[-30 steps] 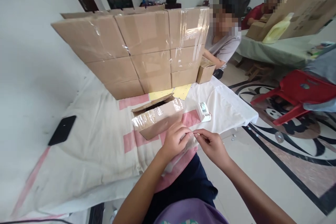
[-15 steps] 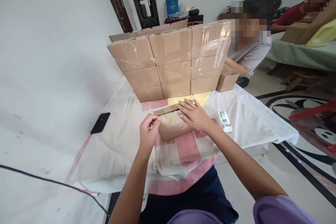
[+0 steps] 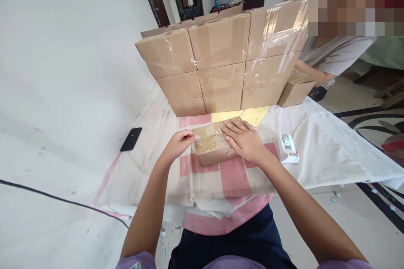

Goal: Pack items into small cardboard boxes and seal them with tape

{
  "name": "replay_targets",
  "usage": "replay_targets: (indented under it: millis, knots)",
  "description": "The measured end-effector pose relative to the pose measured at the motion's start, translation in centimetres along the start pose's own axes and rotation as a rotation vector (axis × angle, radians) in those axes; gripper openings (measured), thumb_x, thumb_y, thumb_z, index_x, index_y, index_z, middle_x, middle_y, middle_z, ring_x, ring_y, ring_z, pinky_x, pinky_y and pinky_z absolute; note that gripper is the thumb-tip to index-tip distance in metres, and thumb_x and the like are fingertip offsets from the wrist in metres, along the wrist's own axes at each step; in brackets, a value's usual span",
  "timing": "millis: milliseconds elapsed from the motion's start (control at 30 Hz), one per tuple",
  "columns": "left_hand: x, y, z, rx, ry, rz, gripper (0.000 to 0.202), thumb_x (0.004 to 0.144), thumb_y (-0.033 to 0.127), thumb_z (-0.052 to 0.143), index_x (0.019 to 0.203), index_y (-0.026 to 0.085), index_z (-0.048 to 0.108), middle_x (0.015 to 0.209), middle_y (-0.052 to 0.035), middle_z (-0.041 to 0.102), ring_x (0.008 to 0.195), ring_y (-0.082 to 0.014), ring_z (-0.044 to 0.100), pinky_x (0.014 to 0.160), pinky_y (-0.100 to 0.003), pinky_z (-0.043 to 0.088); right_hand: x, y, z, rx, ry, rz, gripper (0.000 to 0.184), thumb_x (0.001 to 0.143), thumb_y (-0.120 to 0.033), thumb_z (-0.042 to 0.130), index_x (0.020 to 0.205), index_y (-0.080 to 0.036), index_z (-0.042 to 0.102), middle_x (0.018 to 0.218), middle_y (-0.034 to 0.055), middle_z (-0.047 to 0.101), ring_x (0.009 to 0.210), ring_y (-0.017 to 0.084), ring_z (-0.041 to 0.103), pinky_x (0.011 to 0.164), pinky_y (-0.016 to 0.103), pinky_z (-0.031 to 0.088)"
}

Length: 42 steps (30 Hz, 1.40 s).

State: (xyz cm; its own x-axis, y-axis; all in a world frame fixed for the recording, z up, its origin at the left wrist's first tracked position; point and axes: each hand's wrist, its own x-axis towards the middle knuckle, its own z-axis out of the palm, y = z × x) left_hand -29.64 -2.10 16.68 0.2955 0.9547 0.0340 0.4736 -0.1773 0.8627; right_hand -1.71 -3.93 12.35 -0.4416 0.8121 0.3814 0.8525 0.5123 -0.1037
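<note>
Since half a second ago the raised flap of the small box (image 3: 214, 152) has gone down, so its top is now closed. The right hand (image 3: 244, 139) has slid forward over that top, and the left hand (image 3: 179, 143) has come in to the box's left end.

One small box lies under the two hands, on the pink-checked cloth (image 3: 151, 164) right in front of the person. Its long axis runs left to right across the body, the right end turned a little farther away. It is plain brown cardboard, with glossy, wrinkled clear tape (image 3: 206, 138) across the top face.

The right hand lies palm down on the top, its fingers straight, close together and pointing left. The left thumb and forefinger are pinched on the tape's edge at the top left corner, and the other fingers are curled.

One white tape dispenser (image 3: 286, 149) sits on the cloth just right of the box. Behind the box lies one yellow sheet (image 3: 252, 114), then a wall of taped cartons (image 3: 221, 63) showing nine faces, three across and three high. One more carton (image 3: 295, 92) stands at the wall's right end, by a co-worker's hand (image 3: 318, 79). One black phone (image 3: 131, 139) lies well to the left.
</note>
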Motion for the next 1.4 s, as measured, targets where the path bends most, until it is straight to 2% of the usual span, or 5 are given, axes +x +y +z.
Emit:
replay_targets:
  millis: [400, 833, 1100, 1233, 1400]
  knots:
    - [1.2, -0.5, 0.5, 0.074, -0.041, -0.028, 0.034, 0.088, 0.043, 0.062, 0.065, 0.020, 0.052, 0.066, 0.0041, 0.045, 0.064, -0.0126, 0.040, 0.062, -0.026, 0.030, 0.0, 0.1, 0.2, 0.008, 0.045, -0.009, 0.044, 0.107, -0.035, 0.034, 0.143, -0.023, 0.057, 0.155, 0.0036, 0.049, 0.145, 0.029, 0.042, 0.116, 0.053, 0.031]
    - [-0.5, 1.6, 2.1, 0.602, 0.192, -0.049, 0.022, 0.087, 0.041, 0.064, 0.073, 0.024, 0.059, 0.086, 0.0016, 0.065, 0.083, -0.0181, 0.058, 0.064, -0.028, 0.033, 0.0, 0.0, 0.1, 0.018, 0.052, 0.000, 0.043, 0.106, -0.034, 0.034, 0.140, -0.024, 0.059, 0.154, 0.0029, 0.050, 0.144, 0.029, 0.043, 0.115, 0.052, 0.032]
    - [-0.2, 1.8, 2.2, 0.756, 0.244, -0.337, 0.035, 0.085, 0.057, 0.061, 0.074, 0.025, 0.053, 0.068, 0.0012, 0.060, 0.065, -0.0213, 0.055, 0.059, -0.029, 0.028, 0.0, 0.0, 0.1, 0.032, 0.052, 0.010, 0.042, 0.106, -0.034, 0.035, 0.140, -0.025, 0.059, 0.154, 0.0031, 0.050, 0.145, 0.029, 0.043, 0.115, 0.053, 0.031]
    - [-0.7, 1.0, 2.6, 0.699, 0.321, -0.056, 0.017, 0.091, 0.042, 0.060, 0.093, 0.026, 0.065, 0.096, -0.0041, 0.068, 0.087, -0.0239, 0.061, 0.073, -0.033, 0.039, 0.0, -0.1, 0.0, 0.041, 0.044, 0.030, 0.043, 0.106, -0.035, 0.036, 0.140, -0.026, 0.059, 0.153, 0.0036, 0.051, 0.144, 0.030, 0.044, 0.113, 0.055, 0.034]
    - [-3.3, -0.5, 2.8, 0.750, 0.096, 0.324, 0.040, 0.093, 0.047, 0.064, 0.129, 0.028, 0.065, 0.143, -0.0074, 0.061, 0.140, -0.0322, 0.043, 0.111, -0.048, 0.033, -0.2, -0.4, 0.1, 0.086, 0.051, 0.048, 0.043, 0.105, -0.034, 0.037, 0.140, -0.026, 0.060, 0.155, 0.0037, 0.050, 0.145, 0.030, 0.043, 0.108, 0.054, 0.042]
